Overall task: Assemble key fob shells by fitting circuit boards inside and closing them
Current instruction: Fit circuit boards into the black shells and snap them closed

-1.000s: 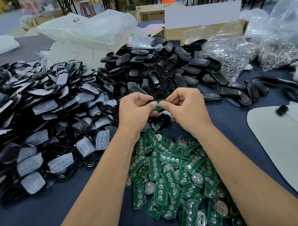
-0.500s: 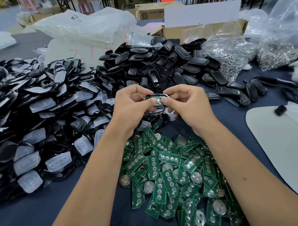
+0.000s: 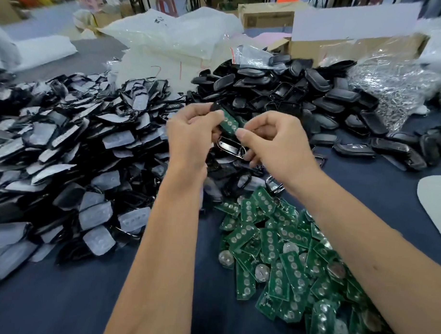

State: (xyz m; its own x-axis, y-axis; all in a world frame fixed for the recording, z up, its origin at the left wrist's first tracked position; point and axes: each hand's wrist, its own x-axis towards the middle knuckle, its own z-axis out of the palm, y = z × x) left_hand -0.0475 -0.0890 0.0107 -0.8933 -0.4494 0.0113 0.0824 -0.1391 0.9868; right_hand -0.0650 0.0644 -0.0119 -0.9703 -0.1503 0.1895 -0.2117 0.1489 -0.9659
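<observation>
Now both hands' fingers (image 3: 217, 113) pinch the circuit board (image 3: 229, 122), slanting upper-left to lower-right.

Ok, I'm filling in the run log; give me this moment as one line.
step: fitting board | left hand: pinches circuit board | right hand: pinches board, holds shell below | shell: open

the table (image 3: 60, 298) has a dark blue cover. on it lie a heap of green boards (image 3: 286, 256) in front, a wide pile of film-covered shells (image 3: 64, 161) at left, black shells (image 3: 304, 94) behind (some loose at right), and plastic bags (image 3: 392, 80).
</observation>
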